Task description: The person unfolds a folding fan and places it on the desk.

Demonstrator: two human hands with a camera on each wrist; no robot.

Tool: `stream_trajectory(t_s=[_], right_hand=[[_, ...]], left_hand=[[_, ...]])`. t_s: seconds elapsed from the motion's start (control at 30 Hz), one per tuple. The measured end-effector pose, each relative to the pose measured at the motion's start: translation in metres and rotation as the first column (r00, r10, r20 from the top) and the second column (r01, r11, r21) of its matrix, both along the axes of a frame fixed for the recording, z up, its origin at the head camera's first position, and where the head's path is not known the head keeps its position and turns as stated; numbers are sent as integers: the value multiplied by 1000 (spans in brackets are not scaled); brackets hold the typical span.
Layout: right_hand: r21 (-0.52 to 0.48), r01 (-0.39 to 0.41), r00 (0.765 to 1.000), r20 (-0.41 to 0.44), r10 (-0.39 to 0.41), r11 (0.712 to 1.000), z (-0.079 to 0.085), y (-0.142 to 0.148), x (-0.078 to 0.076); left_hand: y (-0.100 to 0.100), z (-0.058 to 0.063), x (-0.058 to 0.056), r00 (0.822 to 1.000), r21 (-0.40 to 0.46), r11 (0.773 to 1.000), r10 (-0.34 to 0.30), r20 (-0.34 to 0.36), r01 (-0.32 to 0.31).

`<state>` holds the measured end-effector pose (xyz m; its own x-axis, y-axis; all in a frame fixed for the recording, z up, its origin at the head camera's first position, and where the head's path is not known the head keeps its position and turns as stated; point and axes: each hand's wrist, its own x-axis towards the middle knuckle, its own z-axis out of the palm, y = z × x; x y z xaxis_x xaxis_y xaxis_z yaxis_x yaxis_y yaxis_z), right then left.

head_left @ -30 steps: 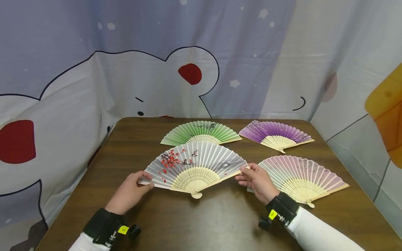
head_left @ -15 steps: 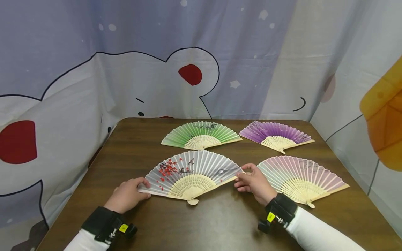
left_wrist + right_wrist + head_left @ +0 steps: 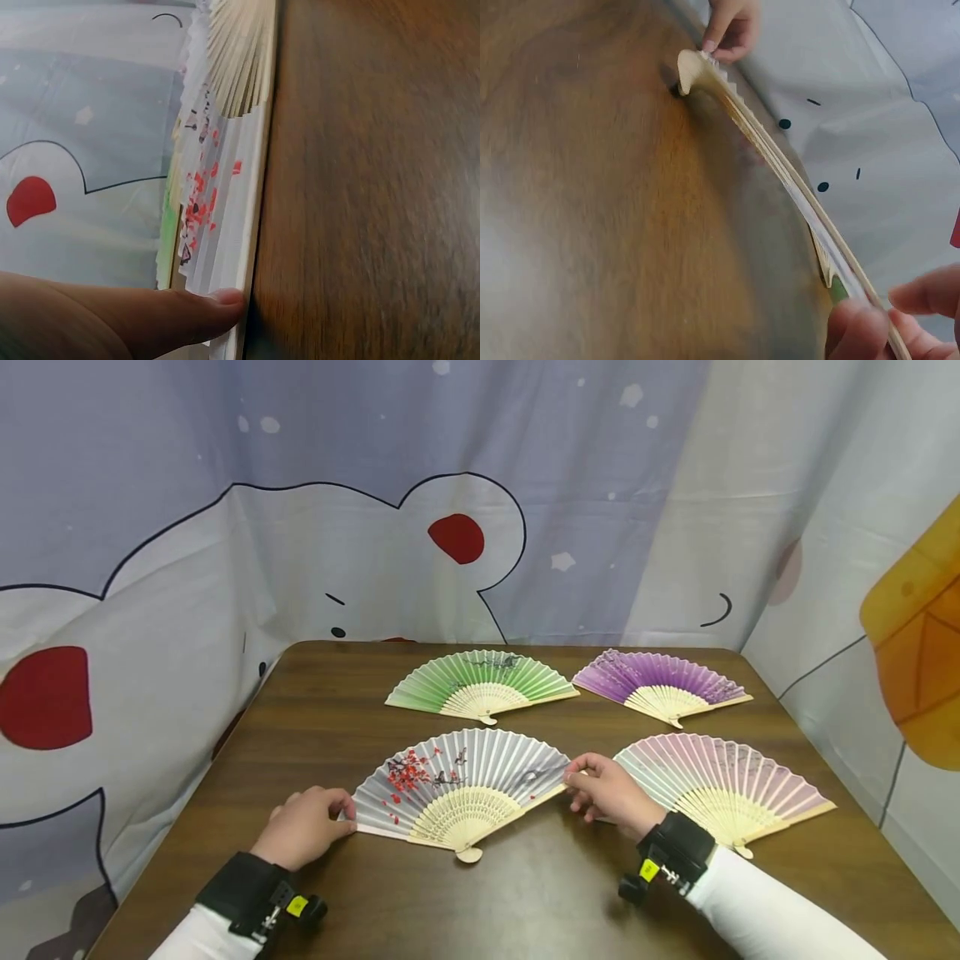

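Observation:
A spread folding fan (image 3: 480, 777), grey-white with red blossoms and dark birds, is held between both hands in the head view. My left hand (image 3: 303, 827) pinches its left end; in the left wrist view the thumb (image 3: 217, 304) lies on the outer stick. The right end is pinched by my right hand (image 3: 611, 793), and the right wrist view shows thumb and fingers (image 3: 859, 330) on either side of the outer stick. That view has the right side raised, with a gap over the table. The pale pivot end (image 3: 468, 855) points toward me.
Other spread fans lie on the brown table (image 3: 420, 910): a green fan (image 3: 483, 685) behind, a purple fan (image 3: 663, 685) at the back right, and a pink and pale-green fan (image 3: 727, 785) partly behind my right hand. A printed curtain (image 3: 360, 552) hangs past the table's far edge.
The grey-white fan has come down and nearer to me, uncovering the lower part of the green fan. Both hands moved with it, keeping hold of its ends. The other fans stayed put.

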<state>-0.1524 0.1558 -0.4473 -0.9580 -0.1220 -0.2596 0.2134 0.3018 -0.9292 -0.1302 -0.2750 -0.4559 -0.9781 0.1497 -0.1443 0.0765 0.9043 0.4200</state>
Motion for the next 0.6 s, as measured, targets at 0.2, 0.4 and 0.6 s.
stream_trajectory(t_s=[0.2, 0.4, 0.6], right_hand=[[297, -145, 975, -117, 186, 944, 7, 10, -7], [547, -243, 897, -187, 400, 801, 13, 13, -13], [662, -228, 858, -209, 468, 714, 15, 11, -14]], left_hand=[[4, 1, 3, 999, -45, 999, -14, -40, 12], [7, 3, 4, 998, -75, 997, -28, -56, 23], [9, 2, 3, 997, -97, 995, -30, -72, 23]])
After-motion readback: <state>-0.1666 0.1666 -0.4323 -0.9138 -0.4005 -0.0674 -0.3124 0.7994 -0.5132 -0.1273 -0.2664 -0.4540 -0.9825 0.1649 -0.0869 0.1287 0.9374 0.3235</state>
